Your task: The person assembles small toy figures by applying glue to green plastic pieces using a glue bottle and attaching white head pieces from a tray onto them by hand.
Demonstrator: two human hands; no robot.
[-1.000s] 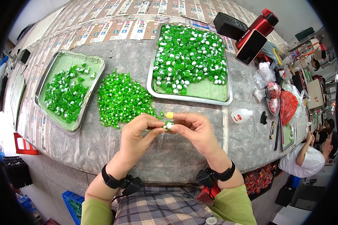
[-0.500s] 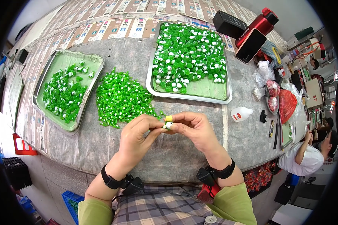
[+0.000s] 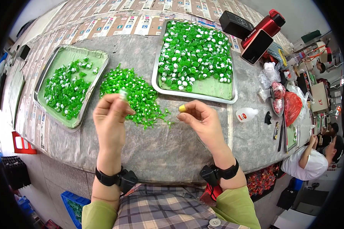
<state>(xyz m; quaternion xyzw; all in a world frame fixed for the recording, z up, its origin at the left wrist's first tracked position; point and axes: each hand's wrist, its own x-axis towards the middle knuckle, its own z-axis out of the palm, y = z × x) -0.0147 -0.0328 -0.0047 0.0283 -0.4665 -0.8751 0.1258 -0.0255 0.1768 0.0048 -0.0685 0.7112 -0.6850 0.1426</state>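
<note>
My left hand (image 3: 112, 112) is raised over the near left side of a heap of small green pieces with white spots (image 3: 132, 95). Its thumb and fingers pinch a small green-and-white piece (image 3: 123, 93), blurred by motion. My right hand (image 3: 200, 120) hovers right of the heap, thumb and forefinger slightly apart with nothing visible between them. A yellow wrap covers its forefinger tip. On the left, a green-lined metal tray (image 3: 91, 53) holds green pieces with white, black-dotted eyes. A fuller tray (image 3: 202, 97) of similar pieces lies beyond my right hand.
To the right are a white bottle (image 3: 246, 114), a phone (image 3: 257, 46) leaning on a red flask (image 3: 264, 26), a black box (image 3: 235, 24), plastic bags and a red bag (image 3: 293, 107). Another person (image 3: 307, 160) sits at the far right.
My hands have parted. The left moved left and up with the small piece, toward the left tray; the right let go of it and shifted slightly right.
</note>
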